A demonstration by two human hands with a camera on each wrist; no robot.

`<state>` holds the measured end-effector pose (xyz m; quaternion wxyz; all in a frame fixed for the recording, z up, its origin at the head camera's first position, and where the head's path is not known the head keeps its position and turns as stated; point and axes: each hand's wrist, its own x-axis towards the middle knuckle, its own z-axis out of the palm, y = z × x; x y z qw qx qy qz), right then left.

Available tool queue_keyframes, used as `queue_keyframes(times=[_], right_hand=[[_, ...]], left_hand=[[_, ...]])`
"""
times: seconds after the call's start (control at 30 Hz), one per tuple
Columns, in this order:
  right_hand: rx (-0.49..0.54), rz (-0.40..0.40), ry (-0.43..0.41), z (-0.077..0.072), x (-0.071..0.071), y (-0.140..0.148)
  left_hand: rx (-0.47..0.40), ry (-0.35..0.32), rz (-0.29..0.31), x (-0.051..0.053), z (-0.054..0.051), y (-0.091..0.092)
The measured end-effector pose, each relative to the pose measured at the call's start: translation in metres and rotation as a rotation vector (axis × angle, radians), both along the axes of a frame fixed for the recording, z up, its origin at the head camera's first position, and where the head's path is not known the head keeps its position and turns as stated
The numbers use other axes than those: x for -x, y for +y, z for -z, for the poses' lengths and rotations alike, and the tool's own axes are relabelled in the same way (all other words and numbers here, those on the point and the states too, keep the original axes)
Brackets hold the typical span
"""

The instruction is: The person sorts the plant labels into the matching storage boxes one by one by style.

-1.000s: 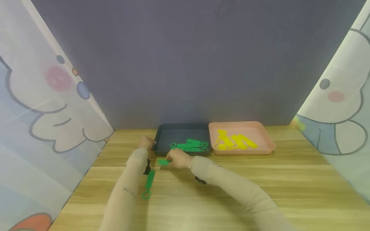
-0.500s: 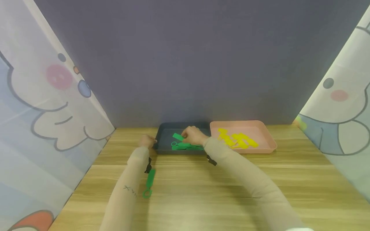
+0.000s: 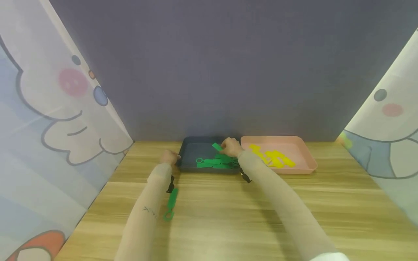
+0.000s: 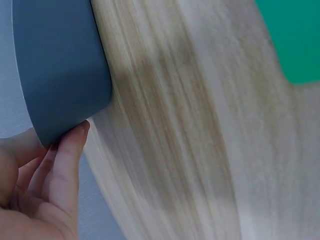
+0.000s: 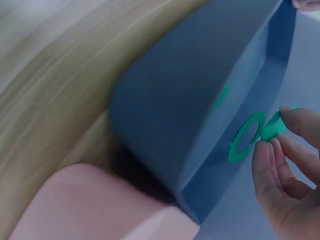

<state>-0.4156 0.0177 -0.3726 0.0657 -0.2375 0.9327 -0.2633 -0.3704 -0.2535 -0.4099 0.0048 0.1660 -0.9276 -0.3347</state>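
Observation:
My right hand pinches a flat green tag with a ring at one end, over the right part of the dark blue-grey tray. In the right wrist view, thumb and fingers grip the tag's flat part beside its open-gapped ring. Several similar green tags lie in the tray's front part. My left hand holds the tray's left side; in the left wrist view the thumb and fingers pinch its wall. Another green tag lies on the table beside my left forearm.
A pink tray with several yellow pieces stands right beside the dark tray. Both trays sit on a wood-grain table against a dark grey back panel. Cartoon-printed sheets flank the table.
My right hand has carried the green tag from the table in front of the dark tray up over it, then toward its back right. My left hand keeps hold of the tray.

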Motion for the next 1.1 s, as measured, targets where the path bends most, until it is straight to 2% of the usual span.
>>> queue_keyframes(times=[0.3,0.57,0.7,0.8,0.93,1.1], right_hand=[[-0.082,0.062,0.026,0.010,0.011,0.005],[-0.152,0.094,0.034,0.022,0.020,0.001],[-0.210,0.097,0.035,0.033,0.023,0.002],[-0.230,0.114,0.048,0.038,0.024,0.004],[-0.221,0.116,0.049,0.042,0.023,0.004],[-0.207,0.107,0.037,0.042,0.021,0.005]], left_hand=[[-0.021,0.018,0.010,0.004,0.001,-0.001],[-0.065,0.037,-0.018,0.001,-0.004,-0.005],[-0.042,0.031,-0.024,-0.002,-0.003,-0.001],[0.008,0.025,-0.012,-0.003,-0.002,0.003],[0.040,0.037,-0.021,-0.003,0.001,0.005],[0.037,0.027,-0.023,-0.001,0.000,0.004]])
